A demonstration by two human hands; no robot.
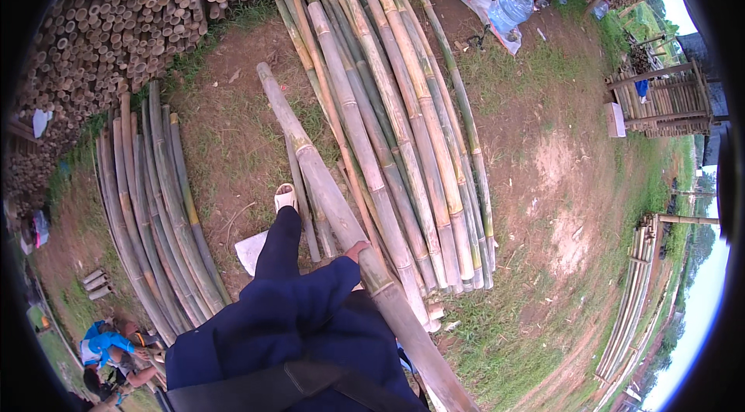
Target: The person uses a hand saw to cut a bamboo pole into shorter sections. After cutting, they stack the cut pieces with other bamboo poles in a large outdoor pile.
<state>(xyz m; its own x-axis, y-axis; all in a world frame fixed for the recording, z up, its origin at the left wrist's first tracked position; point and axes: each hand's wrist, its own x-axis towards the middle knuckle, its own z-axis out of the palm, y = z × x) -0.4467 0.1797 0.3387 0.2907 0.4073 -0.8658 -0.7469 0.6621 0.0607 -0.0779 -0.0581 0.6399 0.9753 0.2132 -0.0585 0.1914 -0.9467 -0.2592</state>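
Soft daylight falls evenly, the sky (708, 296) glares pale at right, and fisheye distortion bends the edges.

One bamboo pole (310, 160) under the hand (357, 251). Two rows of poles: a left row (159, 202), an ahead-right row (423, 102); overlap prevents exact counts. Three short bamboo offcuts (95, 282), far left. One water jug (511, 10), far ahead-right. One light shoe (285, 196) visible, ahead-left.

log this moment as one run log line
hand on bamboo pole | pole slants across view | laid poles to its right | stacked bamboo upper left
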